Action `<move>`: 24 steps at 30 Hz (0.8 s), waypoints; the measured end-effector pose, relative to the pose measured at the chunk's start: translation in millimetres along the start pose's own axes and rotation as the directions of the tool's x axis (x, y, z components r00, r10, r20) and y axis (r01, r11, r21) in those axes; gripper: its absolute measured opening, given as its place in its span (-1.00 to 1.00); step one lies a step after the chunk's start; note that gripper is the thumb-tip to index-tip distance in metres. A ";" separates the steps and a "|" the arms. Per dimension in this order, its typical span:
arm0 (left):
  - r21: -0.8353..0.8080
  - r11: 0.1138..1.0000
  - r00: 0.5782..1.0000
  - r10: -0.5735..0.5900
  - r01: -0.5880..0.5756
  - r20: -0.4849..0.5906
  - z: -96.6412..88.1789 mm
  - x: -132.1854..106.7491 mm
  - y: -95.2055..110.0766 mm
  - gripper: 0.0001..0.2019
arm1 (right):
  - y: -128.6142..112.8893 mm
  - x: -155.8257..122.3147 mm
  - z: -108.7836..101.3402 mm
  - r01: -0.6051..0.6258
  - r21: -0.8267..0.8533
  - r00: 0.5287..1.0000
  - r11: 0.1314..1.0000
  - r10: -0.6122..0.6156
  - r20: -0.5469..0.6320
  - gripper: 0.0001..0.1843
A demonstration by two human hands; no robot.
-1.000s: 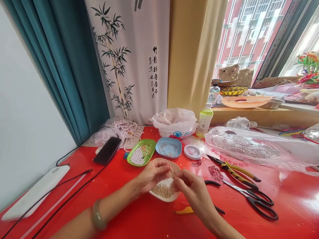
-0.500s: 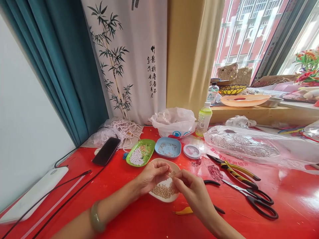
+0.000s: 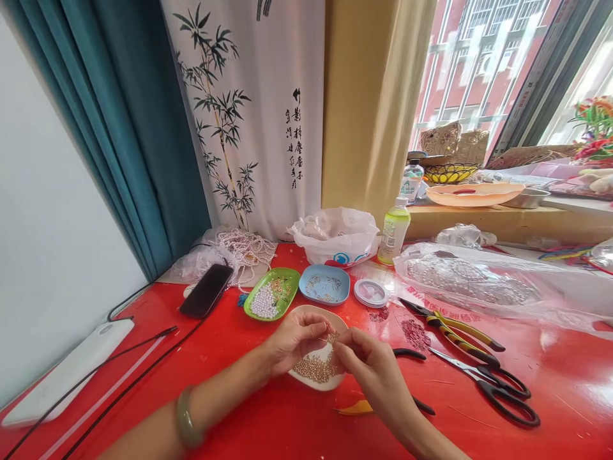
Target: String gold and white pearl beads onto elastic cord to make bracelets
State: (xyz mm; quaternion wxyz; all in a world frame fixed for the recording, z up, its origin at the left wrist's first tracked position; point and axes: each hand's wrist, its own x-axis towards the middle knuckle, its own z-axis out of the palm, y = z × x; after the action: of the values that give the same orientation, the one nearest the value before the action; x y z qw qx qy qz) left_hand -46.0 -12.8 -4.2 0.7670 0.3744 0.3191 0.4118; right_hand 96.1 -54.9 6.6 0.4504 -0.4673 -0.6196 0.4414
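Observation:
My left hand (image 3: 292,340) and my right hand (image 3: 371,367) meet over a white dish (image 3: 322,381) of small gold beads on the red table (image 3: 268,421). Each hand has its fingertips pinched together, and between them is a tiny gold bead piece (image 3: 330,336) too small to make out in detail. A green bangle (image 3: 184,418) sits on my left wrist. Behind the white dish stand a green dish (image 3: 271,294) with white pearls and gold beads and a blue dish (image 3: 324,284) with small beads.
Pliers (image 3: 453,326) and black scissors (image 3: 493,383) lie to the right. A phone (image 3: 207,289), pearl strands (image 3: 244,250), a plastic bag (image 3: 338,236), a bottle (image 3: 393,231), a round lid (image 3: 371,292) and a clear bag of beads (image 3: 479,281) ring the back. Cables cross the left side.
Both hands stay pinched over the white dish with only slight finger movement. The view shifted a little.

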 end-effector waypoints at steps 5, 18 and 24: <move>0.006 1.000 1.000 0.027 -0.027 0.010 1.2 -0.3 1.6 -0.86 | 6.8 2.8 -0.4 -0.033 0.054 0.999 0.998 0.032 0.025 -0.80; 0.155 0.987 0.999 0.050 -0.051 0.006 -4.6 1.7 4.2 -0.81 | 15.0 8.4 -4.0 -0.087 0.174 0.990 0.981 0.067 0.121 -0.72; 0.293 0.952 0.994 0.106 -0.090 -0.038 -18.0 6.8 19.1 -0.78 | 16.7 9.2 -5.9 -0.108 0.202 0.988 0.973 0.083 0.128 -0.73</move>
State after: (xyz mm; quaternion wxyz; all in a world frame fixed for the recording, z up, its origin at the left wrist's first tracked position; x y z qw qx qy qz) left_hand -64.8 6.0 1.3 0.6736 0.4874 0.3774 0.4077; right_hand 103.4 -42.4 -7.0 0.4376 -0.4197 -0.5724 0.5520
